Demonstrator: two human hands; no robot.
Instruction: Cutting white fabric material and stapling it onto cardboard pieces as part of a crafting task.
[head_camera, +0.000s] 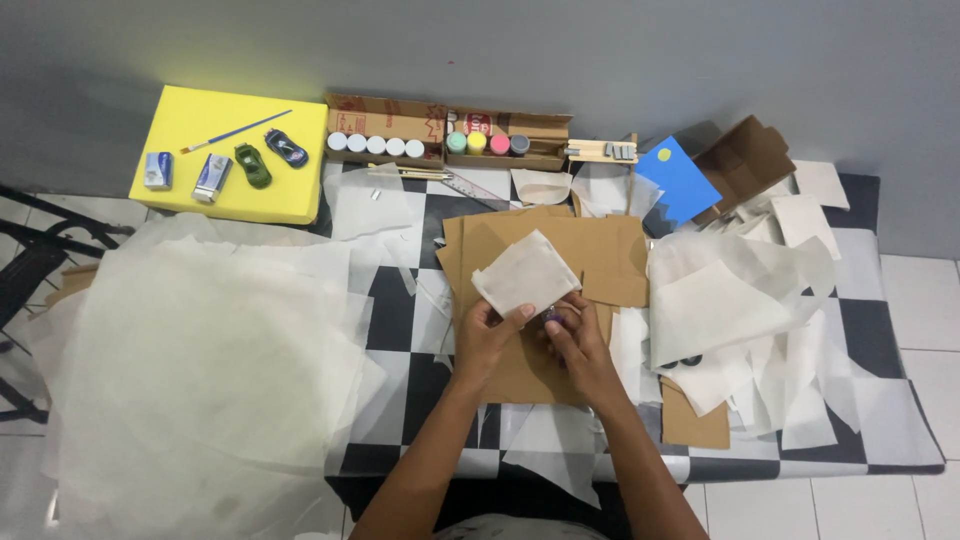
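White paper square (524, 272) pinched by left hand (487, 338), right hand (575, 340) beside

2 hands: left (487, 338), right (578, 345). 1 white paper square (526, 274) held up. 2 toy cars (270, 157) and 2 paint tubes (185, 174) plus 1 paintbrush (236, 131) on 1 yellow board (190, 115). 5 white-lid jars (376, 145), 4 coloured-lid jars (487, 143). 1 blue card (684, 180).

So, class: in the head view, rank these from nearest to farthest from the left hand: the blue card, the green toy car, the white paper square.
1. White paper square, held in the left hand.
2. Blue card, upper right.
3. Green toy car, upper left on the yellow block.
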